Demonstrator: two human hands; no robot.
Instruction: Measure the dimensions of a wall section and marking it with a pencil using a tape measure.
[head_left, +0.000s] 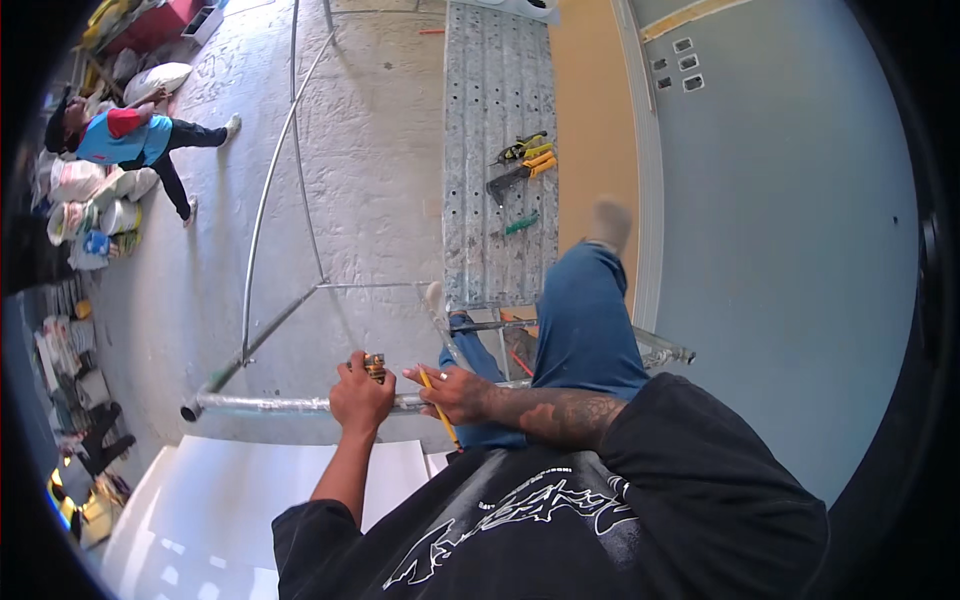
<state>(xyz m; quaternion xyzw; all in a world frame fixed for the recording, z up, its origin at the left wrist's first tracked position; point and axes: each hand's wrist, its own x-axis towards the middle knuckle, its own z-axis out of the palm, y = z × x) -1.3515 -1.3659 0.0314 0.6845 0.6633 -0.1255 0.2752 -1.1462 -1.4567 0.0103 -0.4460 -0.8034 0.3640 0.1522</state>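
My left hand (361, 397) is closed around a yellow and black tape measure (374, 367), just above the horizontal tube (262, 403) of a metal scaffold frame. Beside it, my right hand (461, 395) grips a yellow pencil (442, 412) that slants down towards my shirt. Both hands are close together in front of my body, over the tube. Ahead lies a perforated metal scaffold plank (480, 255). On it rest yellow-handled snips (523, 149), a black tool with yellow handles (519, 178) and a small green-handled tool (521, 223).
A grey wall panel (772, 247) with several box cutouts (688, 62) stands on the right. Thin curved scaffold braces (264, 187) cross at left. White sheets (300, 480) lie below left. Further off, a person (135, 139) stands near sacks and buckets (120, 217).
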